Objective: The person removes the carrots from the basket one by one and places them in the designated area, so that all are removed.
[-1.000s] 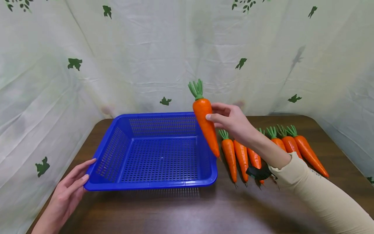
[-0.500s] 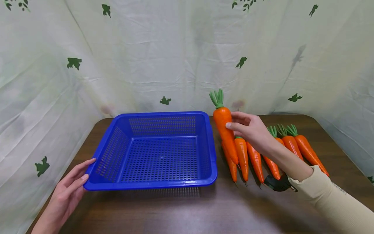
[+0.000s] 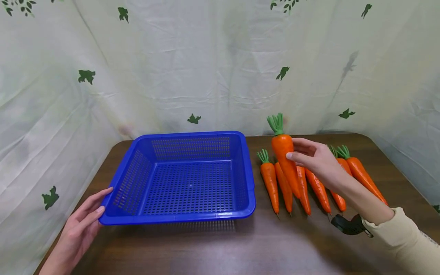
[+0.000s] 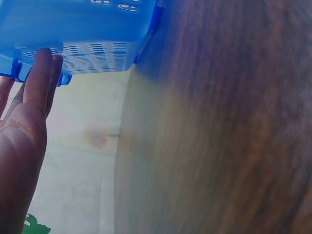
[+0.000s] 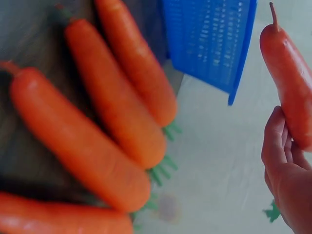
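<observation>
My right hand (image 3: 321, 158) pinches a plump orange carrot (image 3: 284, 152) between thumb and fingers. The carrot is raised, its green stalk stubs up and its thin tip down, in front of other carrots in the head view. In the right wrist view the held carrot (image 5: 287, 73) shows at the right edge, fingers along its side. At the left, my left hand (image 3: 80, 225) holds the near-left rim of a blue plastic basket (image 3: 177, 217), thumb at the rim. The left wrist view shows its fingers (image 4: 39, 80) reaching along the basket's outer wall (image 4: 97, 53).
A row of carrots (image 3: 269, 187) lies on the brown wooden table (image 3: 268, 244), right of the basket, tips toward me. The rightmost carrot (image 3: 366, 179) slants outward. Behind the table hangs a pale curtain (image 3: 220, 68) with green leaf shapes. A black wrist device (image 3: 348, 224) hangs under the right forearm.
My right hand has carried the carrot rightward and lower, from over the basket's right rim to in front of the row. The left hand and basket have stayed in place.
</observation>
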A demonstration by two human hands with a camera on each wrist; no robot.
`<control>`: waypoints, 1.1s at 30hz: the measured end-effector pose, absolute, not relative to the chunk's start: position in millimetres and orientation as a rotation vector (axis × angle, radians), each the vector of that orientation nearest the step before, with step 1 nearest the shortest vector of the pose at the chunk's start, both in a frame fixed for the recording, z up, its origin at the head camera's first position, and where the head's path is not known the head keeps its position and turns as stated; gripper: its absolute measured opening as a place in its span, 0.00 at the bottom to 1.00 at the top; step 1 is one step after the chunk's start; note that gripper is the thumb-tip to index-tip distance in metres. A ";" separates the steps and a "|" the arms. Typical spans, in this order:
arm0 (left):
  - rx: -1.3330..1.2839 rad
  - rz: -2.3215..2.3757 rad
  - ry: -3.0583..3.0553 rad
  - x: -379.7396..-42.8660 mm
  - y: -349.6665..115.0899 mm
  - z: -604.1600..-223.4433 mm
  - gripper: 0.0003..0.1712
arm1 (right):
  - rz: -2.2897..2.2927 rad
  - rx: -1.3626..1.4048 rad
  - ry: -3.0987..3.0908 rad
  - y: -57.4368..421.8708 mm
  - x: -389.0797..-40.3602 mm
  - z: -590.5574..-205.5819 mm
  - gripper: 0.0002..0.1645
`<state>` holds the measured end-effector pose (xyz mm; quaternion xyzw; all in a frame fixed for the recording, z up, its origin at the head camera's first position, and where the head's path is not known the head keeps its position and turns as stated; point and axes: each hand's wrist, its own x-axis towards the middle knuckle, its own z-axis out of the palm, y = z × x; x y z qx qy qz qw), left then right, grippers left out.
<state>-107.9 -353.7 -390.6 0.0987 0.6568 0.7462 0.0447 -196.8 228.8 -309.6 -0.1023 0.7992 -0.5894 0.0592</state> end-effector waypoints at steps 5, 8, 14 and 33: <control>0.276 2.259 2.020 -108.6 -355.3 -392.8 0.28 | -1.722 -0.290 2.484 245.4 -191.1 -316.1 0.34; 0.256 2.254 2.020 -109.1 -356.0 -393.3 0.28 | -1.665 -0.286 2.530 256.3 -186.9 -319.5 0.35; 0.221 2.243 2.034 -110.0 -356.6 -393.4 0.28 | -1.533 -0.256 2.620 276.6 -178.6 -324.0 0.36; 0.217 2.274 1.981 -110.6 -358.4 -392.7 0.28 | -1.371 -0.128 2.777 338.9 -163.8 -344.1 0.37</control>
